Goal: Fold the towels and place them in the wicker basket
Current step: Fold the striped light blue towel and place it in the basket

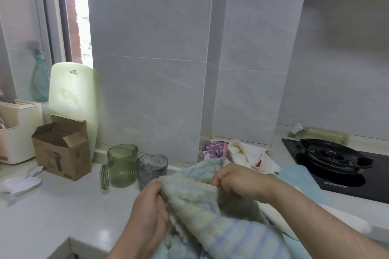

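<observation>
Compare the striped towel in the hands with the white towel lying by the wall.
The striped towel is pale blue and yellow; the white towel is off-white with red marks. The striped towel is gripped by the left hand and the right hand; the white towel lies crumpled with no hand on it. Both are soft cloth, and neither is neatly folded yet.

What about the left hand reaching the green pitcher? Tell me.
Probably yes: the left hand grips the striped towel and must release it, but only bare counter separates it from the green pitcher.
</observation>
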Demonstrator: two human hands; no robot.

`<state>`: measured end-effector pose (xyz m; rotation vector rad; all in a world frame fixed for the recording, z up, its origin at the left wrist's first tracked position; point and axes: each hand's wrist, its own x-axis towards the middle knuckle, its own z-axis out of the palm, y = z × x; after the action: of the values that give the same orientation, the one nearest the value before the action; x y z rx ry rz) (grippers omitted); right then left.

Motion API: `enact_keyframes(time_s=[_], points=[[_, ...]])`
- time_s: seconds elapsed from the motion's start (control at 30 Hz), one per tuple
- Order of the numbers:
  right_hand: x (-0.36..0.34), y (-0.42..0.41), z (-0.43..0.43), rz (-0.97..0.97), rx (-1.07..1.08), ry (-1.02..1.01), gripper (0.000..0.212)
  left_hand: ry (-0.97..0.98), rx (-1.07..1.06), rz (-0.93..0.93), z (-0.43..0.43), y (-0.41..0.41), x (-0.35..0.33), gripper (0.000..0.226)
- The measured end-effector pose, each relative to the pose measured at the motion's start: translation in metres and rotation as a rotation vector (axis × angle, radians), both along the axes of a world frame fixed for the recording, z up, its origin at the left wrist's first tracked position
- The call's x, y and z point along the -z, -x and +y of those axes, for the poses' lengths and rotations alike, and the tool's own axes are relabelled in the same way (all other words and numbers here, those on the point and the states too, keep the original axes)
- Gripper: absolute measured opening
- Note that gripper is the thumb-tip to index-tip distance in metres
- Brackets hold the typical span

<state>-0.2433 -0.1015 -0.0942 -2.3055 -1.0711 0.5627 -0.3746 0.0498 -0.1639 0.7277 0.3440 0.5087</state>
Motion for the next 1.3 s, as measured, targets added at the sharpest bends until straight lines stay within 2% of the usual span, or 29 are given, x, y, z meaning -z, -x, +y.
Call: enact_keyframes(time_s=[0.17,0.27,0.43,0.53,0.63,0.7,0.73,0.9,1.03,1.17,1.23,1.3], points=[[0.004,-0.012,0.004,-0.551,-0.252,0.202,0.045,-0.16,0.118,0.002,0.015,0.011,-0.019,0.038],[0.008,-0.021,0.018,-0.708,-0.211,0.228,0.056,-0.188,0.097,-0.006,0.024,0.01,-0.02,0.034],[0.017,-0.043,0.026,-0.846,-0.184,0.311,0.038,-0.224,0.11,-0.025,0.031,0.01,-0.022,0.019],[0.018,-0.052,0.02,-0.776,-0.131,0.317,0.028,-0.236,0.132,-0.017,0.038,0.01,-0.024,0.022],[0.012,-0.057,0.01,-0.625,-0.045,0.336,0.017,-0.275,0.109,-0.009,0.048,0.009,-0.031,0.042],[0.006,-0.059,0.001,-0.561,-0.009,0.332,0.003,-0.324,0.054,0.004,0.053,0.009,-0.04,0.053],[0.003,-0.061,-0.005,-0.52,0.014,0.315,0.005,-0.345,0.028,0.003,0.055,0.009,-0.046,0.053],[-0.009,-0.052,-0.029,-0.218,0.043,0.171,0.021,-0.402,-0.035,-0.024,0.061,0.006,-0.071,0.017],[-0.002,-0.033,-0.035,-0.128,0.031,0.095,0.028,-0.497,-0.029,0.01,0.053,0.001,-0.092,0.021],[-0.005,-0.025,-0.055,0.043,0.075,0.011,0.018,-0.597,-0.033,0.035,0.043,0.006,-0.114,0.015],[-0.011,-0.024,-0.072,-0.013,0.063,0.08,0.01,-0.644,-0.066,0.038,0.041,0.01,-0.125,0.016],[-0.019,-0.026,-0.092,-0.195,0.056,0.172,0.006,-0.67,-0.1,0.031,0.042,0.013,-0.135,0.018]])
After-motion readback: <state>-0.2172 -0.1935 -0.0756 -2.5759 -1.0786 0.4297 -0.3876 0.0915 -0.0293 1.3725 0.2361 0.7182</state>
